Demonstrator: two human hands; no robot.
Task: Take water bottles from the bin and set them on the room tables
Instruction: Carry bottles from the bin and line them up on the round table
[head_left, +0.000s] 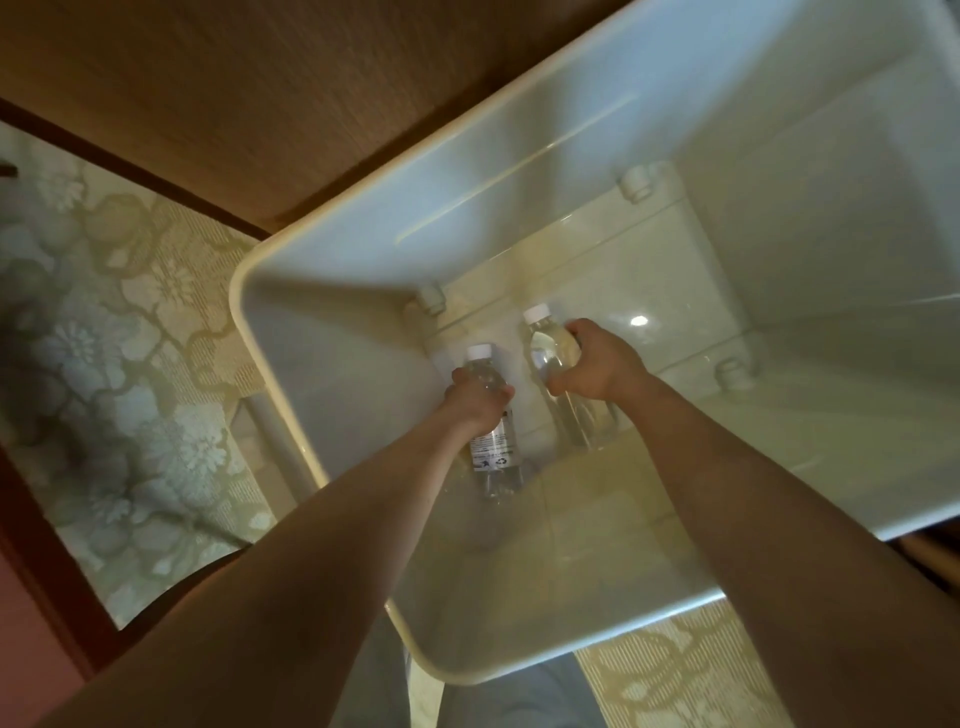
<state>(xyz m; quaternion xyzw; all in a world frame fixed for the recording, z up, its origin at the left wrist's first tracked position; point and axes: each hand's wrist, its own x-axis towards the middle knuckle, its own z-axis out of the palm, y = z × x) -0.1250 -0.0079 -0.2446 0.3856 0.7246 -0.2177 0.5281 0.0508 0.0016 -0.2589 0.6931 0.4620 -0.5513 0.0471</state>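
Wrapping round a bottle each, the fingers are closed tight, so neither hand is free. The left hand holds the labelled bottle just under its white cap, and the right hand grips the plain bottle the same way. Both bottles are down at the bottom of the white bin, side by side, caps pointing away from the person, with the labelled one nearest the bin's left wall. Can't tell if they're resting on the bottom or just off it. The bin sits on a floral carpet, with a wood panel along its far-left edge.
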